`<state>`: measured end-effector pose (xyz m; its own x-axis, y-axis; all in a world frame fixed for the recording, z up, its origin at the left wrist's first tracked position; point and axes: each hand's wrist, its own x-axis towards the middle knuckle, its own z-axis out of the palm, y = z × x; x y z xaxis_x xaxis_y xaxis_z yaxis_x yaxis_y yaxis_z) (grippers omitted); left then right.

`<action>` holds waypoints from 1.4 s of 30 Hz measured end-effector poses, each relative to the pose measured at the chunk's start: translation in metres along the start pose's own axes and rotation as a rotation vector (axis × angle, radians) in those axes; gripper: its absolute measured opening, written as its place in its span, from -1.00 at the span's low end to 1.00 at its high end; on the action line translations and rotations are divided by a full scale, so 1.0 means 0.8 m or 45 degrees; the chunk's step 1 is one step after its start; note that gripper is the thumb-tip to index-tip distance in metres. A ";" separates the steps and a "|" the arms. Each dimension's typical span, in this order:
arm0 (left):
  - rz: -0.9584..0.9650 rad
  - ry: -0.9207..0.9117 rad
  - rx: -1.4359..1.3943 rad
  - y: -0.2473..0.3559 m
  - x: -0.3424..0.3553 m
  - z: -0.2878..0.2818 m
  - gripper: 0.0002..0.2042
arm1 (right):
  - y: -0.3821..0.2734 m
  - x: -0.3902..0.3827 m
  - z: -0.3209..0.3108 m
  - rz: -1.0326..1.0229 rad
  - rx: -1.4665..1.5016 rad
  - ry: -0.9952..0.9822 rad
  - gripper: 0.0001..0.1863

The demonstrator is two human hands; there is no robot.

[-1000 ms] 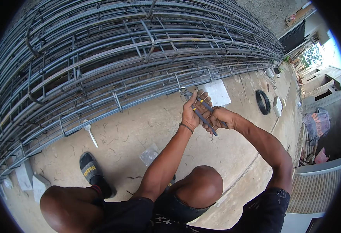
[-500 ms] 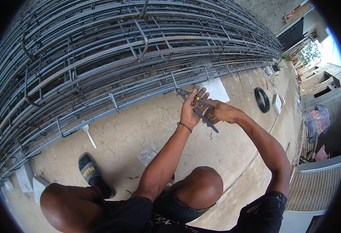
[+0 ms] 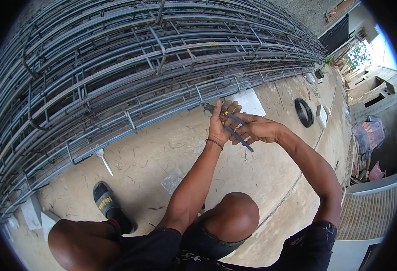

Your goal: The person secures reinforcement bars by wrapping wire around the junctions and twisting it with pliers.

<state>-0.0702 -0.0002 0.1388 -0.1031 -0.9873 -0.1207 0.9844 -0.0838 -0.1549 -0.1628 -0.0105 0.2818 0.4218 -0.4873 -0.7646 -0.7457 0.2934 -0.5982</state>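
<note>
My right hand [image 3: 260,129] is closed round the dark blue handles of a pair of pincers [image 3: 239,135] with yellow bands. The head of the pincers points left, close to the lowest steel bar of a rebar cage [image 3: 171,109]. My left hand [image 3: 217,126] is under and beside the tool, palm up, thumb raised near the jaws and fingers stretched out behind the handles. It touches or nearly touches the pincers. Whether the jaws grip a wire is too small to tell.
More rebar cages [image 3: 117,77] lie stacked across the far side. A white sheet [image 3: 249,103], a black wire coil [image 3: 303,113] and a white block [image 3: 321,116] lie to the right. Left are a white plastic fork-like utensil [image 3: 104,161] and my sandalled foot [image 3: 103,198]. Wire scraps litter the concrete.
My left hand's fingers have spread and straightened a little beside the pincers. My right hand keeps its hold on the handles, with only a slight shift.
</note>
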 end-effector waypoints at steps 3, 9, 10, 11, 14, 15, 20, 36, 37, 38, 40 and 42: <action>-0.059 0.038 0.260 0.008 0.000 -0.027 -0.67 | 0.026 0.005 0.013 -0.064 0.049 -0.035 -0.36; -0.036 -0.064 0.116 0.003 0.004 -0.026 -0.76 | 0.048 0.014 0.002 -0.131 0.151 -0.070 -0.31; -0.047 -0.113 0.061 0.005 0.006 -0.027 -0.77 | 0.046 0.014 0.002 -0.131 0.140 -0.069 -0.31; -0.042 -0.130 0.046 0.005 0.006 -0.029 -0.78 | 0.043 0.013 0.003 -0.122 0.140 -0.083 -0.31; -0.034 -0.169 -0.006 0.000 0.006 -0.025 -0.79 | 0.037 0.008 -0.003 -0.097 0.148 -0.111 -0.30; -0.038 -0.164 -0.013 0.000 0.005 -0.022 -0.78 | 0.035 0.007 -0.004 -0.098 0.170 -0.119 -0.30; -0.043 -0.035 0.002 0.001 0.000 -0.003 -0.79 | 0.028 0.005 0.002 -0.071 0.183 -0.084 -0.31; 0.278 0.166 -0.310 -0.019 0.038 0.044 -0.73 | 0.032 -0.001 0.023 -0.477 -2.951 1.548 -0.52; 0.300 0.237 -0.305 -0.021 0.037 0.054 -0.74 | 0.026 0.003 0.013 -0.475 -2.840 1.469 -0.56; 0.322 0.307 -0.300 -0.023 0.039 0.063 -0.74 | 0.019 0.006 0.001 -0.476 -2.729 1.391 -0.60; 0.318 0.220 -0.252 -0.017 0.049 0.051 -0.78 | 0.005 0.018 -0.018 -0.530 -2.419 1.146 -0.68; 0.339 0.059 -0.151 -0.018 0.046 0.035 -0.78 | -0.002 0.029 -0.035 -0.589 -2.021 0.823 -0.75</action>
<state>-0.0843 -0.0392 0.1637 0.1474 -0.9651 -0.2167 0.9543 0.1963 -0.2252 -0.1664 -0.0452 0.2716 0.7631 -0.6222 -0.1748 -0.5358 -0.7603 0.3672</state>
